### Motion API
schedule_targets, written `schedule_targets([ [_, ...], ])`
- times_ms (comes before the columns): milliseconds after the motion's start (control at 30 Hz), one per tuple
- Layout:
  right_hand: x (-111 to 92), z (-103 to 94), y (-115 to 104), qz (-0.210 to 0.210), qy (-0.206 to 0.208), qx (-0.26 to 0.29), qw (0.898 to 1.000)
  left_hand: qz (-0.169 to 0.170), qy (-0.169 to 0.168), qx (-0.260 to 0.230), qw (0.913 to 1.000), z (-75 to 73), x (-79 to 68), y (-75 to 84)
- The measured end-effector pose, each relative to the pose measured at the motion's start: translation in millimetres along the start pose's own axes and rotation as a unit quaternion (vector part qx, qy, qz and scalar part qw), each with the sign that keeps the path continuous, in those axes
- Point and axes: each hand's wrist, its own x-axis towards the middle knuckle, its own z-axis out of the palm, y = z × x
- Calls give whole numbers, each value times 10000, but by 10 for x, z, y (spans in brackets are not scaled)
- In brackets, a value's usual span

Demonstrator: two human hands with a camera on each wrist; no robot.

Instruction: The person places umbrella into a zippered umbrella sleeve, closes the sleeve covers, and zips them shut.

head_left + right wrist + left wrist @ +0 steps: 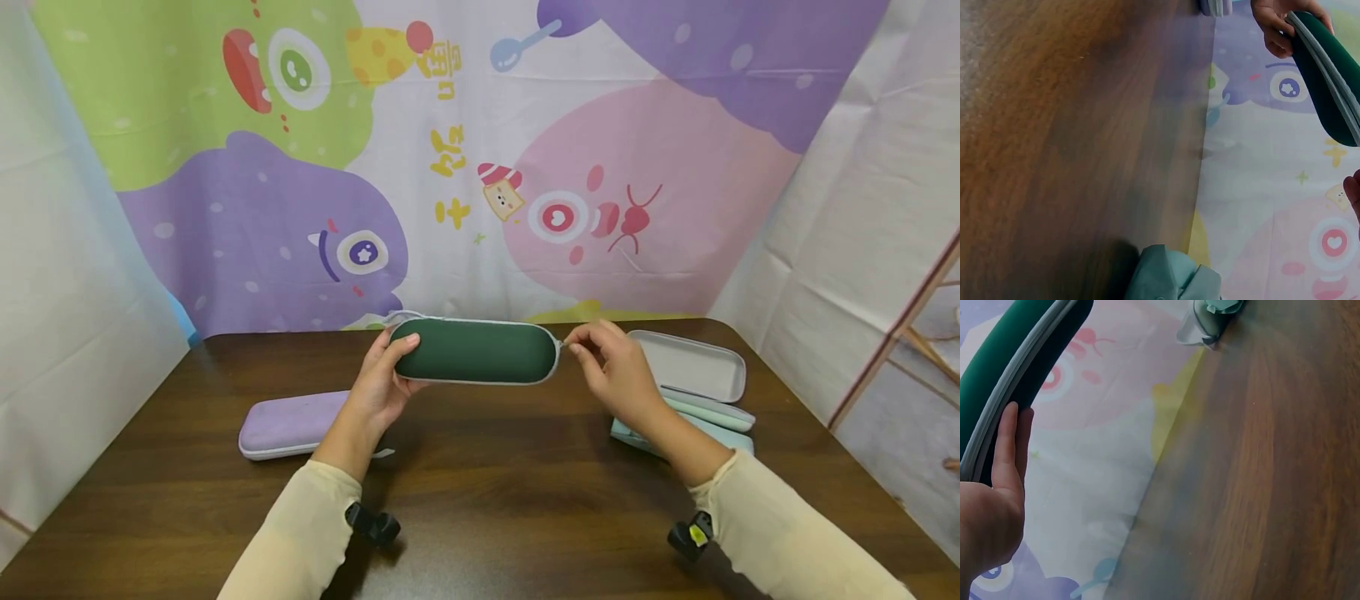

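Note:
A long dark green case (476, 352) with rounded ends and a grey zipper band (1013, 381) is held up above the table. My left hand (381, 382) grips its left end, thumb across the front and fingers behind. At the other end, my right hand (617, 367) pinches a small tab, apparently the zipper pull, between thumb and fingertips. The zipper runs along the case's edge in both wrist views, and the case looks closed. Only a sliver of the right hand shows in the right wrist view.
On the brown wooden table (480, 517), a purple zip case (292, 425) lies at the left, partly behind my left forearm. To the right are an open pale grey case (693, 362) and a mint-green pouch (720, 435), partly covered by my right forearm. A cartoon-printed curtain (450, 267) hangs behind.

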Motion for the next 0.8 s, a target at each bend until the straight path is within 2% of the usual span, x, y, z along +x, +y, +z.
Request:
schedule_targets([
  [367, -106, 63, -24, -204, 7, 58, 9998, -17, 525, -96, 9986, 33, 12, -12],
  [600, -127, 93, -52, -122, 64, 124, 9998, -113, 860, -268, 9959, 79, 24, -22],
  [800, -143, 114, -70, 6, 71, 175, 9998, -139, 997, -432, 9940, 107, 28, -51],
])
